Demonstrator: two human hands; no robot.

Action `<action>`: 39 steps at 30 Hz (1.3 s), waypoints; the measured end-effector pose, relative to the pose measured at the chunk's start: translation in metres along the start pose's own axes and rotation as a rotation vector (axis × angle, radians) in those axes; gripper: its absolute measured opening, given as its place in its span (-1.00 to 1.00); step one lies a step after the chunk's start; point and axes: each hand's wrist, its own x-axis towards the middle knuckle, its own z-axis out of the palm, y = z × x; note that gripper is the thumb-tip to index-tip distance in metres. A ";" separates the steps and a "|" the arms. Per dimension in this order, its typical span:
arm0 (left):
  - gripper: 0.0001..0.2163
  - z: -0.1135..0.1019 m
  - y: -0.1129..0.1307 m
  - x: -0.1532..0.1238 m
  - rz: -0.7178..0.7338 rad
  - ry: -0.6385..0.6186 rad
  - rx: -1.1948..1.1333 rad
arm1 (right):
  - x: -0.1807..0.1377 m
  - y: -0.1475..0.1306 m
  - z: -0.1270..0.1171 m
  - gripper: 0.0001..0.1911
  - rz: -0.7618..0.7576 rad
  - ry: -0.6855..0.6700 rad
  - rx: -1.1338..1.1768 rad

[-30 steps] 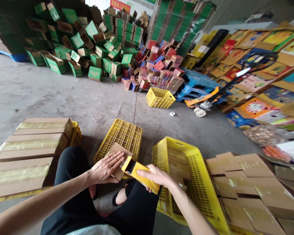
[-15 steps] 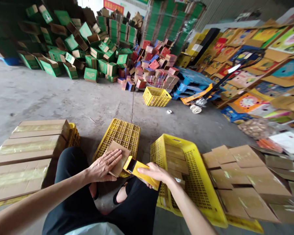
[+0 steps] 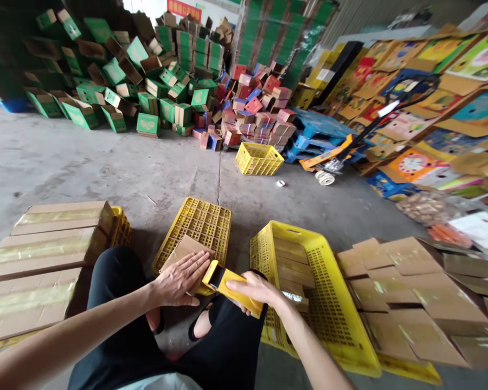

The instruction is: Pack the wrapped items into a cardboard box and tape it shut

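Observation:
My left hand (image 3: 177,279) lies flat, fingers stretched out, on a small brown cardboard piece (image 3: 182,250). Beneath that piece is an upturned yellow crate (image 3: 205,216) with a grid bottom, standing between my knees. My right hand (image 3: 255,287) is wrapped round a yellow box-shaped hand tool (image 3: 239,296) with a dark opening near its front end; its exact kind I cannot make out. The tool's front end is close beside my left fingertips, at the cardboard's right edge. Part of the cardboard is hidden under my left hand.
To the right stands a yellow crate (image 3: 335,303) with cardboard packs (image 3: 295,262) inside. Flat cartons (image 3: 415,287) are stacked beyond it. Taped cartons (image 3: 44,246) sit at my left. Farther off are another yellow crate (image 3: 260,160), a pallet jack (image 3: 337,154) and heaped green boxes (image 3: 148,124).
My left hand has shifted slightly right and down over the cardboard, covering more of its right part. The yellow tool has moved slightly left and stays in my right hand.

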 end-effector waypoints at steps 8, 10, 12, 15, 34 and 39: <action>0.11 -0.005 -0.014 0.010 0.011 -0.053 -0.024 | -0.017 0.008 -0.005 -0.38 -0.020 0.024 0.036; 0.11 -0.006 -0.014 0.010 0.014 -0.060 -0.020 | -0.023 0.013 -0.009 -0.39 -0.007 0.014 0.042; 0.11 -0.007 -0.014 0.011 0.018 -0.063 -0.011 | -0.024 0.019 -0.012 -0.41 0.016 0.025 0.043; 0.11 -0.008 -0.013 0.011 0.018 -0.063 0.005 | -0.019 0.025 -0.012 -0.41 0.029 0.038 0.044; 0.03 -0.017 -0.017 0.011 0.217 -0.126 -0.096 | 0.023 0.042 0.003 -0.47 -0.068 -0.022 0.165; -0.04 -0.013 -0.025 0.011 0.205 -0.157 -0.088 | 0.012 0.053 -0.004 -0.37 -0.101 -0.061 0.210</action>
